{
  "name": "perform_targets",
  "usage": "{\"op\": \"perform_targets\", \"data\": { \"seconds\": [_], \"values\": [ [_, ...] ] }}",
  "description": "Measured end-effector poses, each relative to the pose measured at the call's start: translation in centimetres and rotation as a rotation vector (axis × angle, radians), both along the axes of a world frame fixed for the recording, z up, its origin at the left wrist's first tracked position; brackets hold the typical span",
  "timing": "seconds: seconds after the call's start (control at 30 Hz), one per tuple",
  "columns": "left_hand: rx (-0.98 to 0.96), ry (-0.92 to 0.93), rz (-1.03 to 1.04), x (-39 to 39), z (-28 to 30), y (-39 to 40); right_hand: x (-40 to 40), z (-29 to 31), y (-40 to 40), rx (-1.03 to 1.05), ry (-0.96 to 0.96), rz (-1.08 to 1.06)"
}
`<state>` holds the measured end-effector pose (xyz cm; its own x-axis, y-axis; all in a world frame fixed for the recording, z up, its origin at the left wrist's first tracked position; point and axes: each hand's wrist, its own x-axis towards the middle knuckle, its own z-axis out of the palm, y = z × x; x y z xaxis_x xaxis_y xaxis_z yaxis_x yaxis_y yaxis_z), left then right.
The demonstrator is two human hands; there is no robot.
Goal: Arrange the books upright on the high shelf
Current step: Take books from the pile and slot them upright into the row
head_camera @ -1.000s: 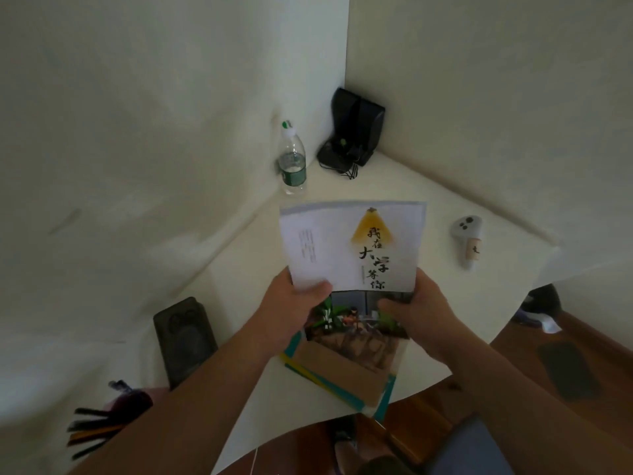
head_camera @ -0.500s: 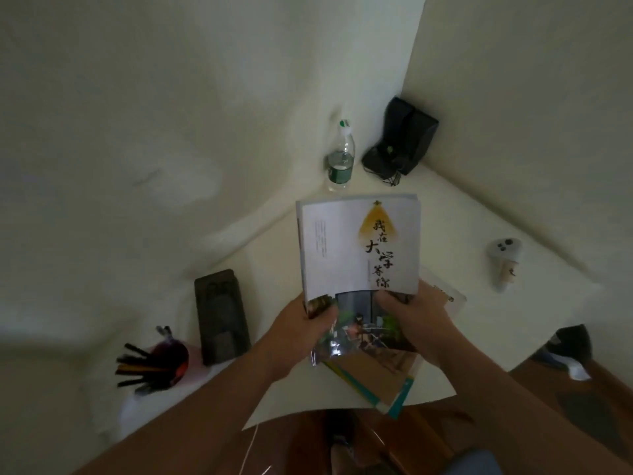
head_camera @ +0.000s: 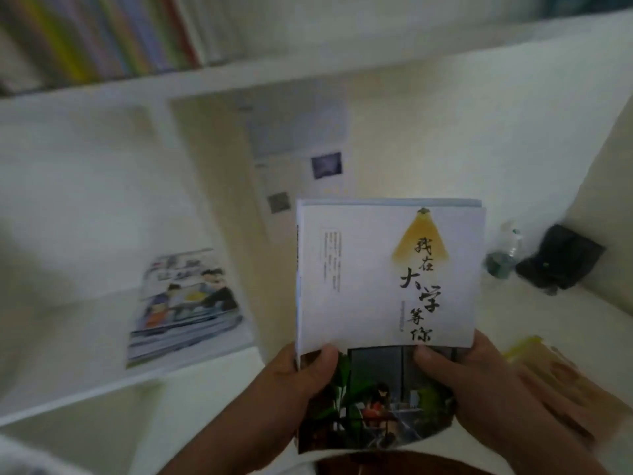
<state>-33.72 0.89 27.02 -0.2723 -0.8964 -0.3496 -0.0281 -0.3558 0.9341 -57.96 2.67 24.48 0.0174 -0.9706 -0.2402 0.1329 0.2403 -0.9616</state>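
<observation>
Both-handed grip, left hand (head_camera: 301, 378) and right hand (head_camera: 459, 375), on book (head_camera: 387, 269)

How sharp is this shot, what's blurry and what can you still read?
Head view: the held book is fairly sharp, its title readable; both hands are clear. The upright books above smear into colour streaks; the bottle is blurred. Light is dim and even.

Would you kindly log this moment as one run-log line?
left hand: grips white book | right hand: grips white book | high shelf: upright books already there, blurred | book not yet placed
</observation>
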Motion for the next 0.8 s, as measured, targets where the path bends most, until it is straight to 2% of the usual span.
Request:
{"op": "perform_targets", "data": {
  "seconds": [0.07, 0.13, 0.3, 0.37, 0.43, 0.63, 0.73, 0.8],
  "values": [
    [-0.172, -0.080, -0.046, 5.2, 3.4, 3.2, 5.1, 2.9, 1.1, -0.143, 0.134, 0.054],
    [-0.329, -0.152, -0.062, 9.9, 7.4, 5.8, 10.0, 6.5, 1.3, -0.309, 0.174, 0.099],
    [-0.582, -0.173, 0.276, 20.9, 16.0, 10.5, 22.2, 17.4, 1.6, -0.656, 0.152, 0.219],
    [-0.594, -0.123, 0.392, 23.8, 19.1, 12.0, 26.2, 21.2, 2.0, -0.759, 0.109, 0.243],
    [-0.626, -0.121, 0.464, 26.3, 21.8, 13.1, 29.7, 24.3, 2.3, -0.836, 0.076, 0.252],
    [-0.868, -0.391, 0.788, 35.2, 28.7, 15.4, 37.0, 29.8, 0.5, -0.887, 0.166, 0.373],
    [-0.919, -0.415, 0.928, 39.3, 31.7, 16.1, 38.3, 32.8, -1.0, -1.038, 0.369, 0.331],
    [-0.929, -0.425, 0.996, 41.0, 32.9, 16.1, 38.9, 34.8, -2.6, -1.240, 0.609, 0.223]
  ]
}}
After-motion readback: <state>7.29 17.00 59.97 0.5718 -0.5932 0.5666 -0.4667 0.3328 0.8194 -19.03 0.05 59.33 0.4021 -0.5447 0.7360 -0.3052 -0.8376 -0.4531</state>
